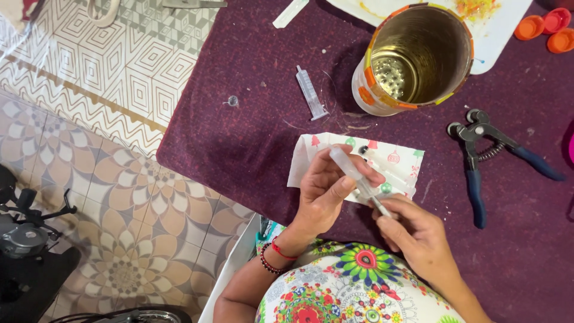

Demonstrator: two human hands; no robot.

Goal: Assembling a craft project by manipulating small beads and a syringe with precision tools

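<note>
My left hand [326,191] grips a clear plastic syringe barrel [350,167] above a printed paper napkin [397,161] on the purple tablecloth [239,137]. My right hand [415,230] pinches the plunger end of the same syringe just below the left thumb. A second syringe [311,93] lies flat on the cloth farther up, apart from both hands.
An open metal tin [412,57] with a colourful wrap stands behind the napkin. Blue-handled pliers [487,155] lie to the right. A white tray [496,30] and orange bottle caps [547,27] sit at the far right. Tiled floor lies to the left.
</note>
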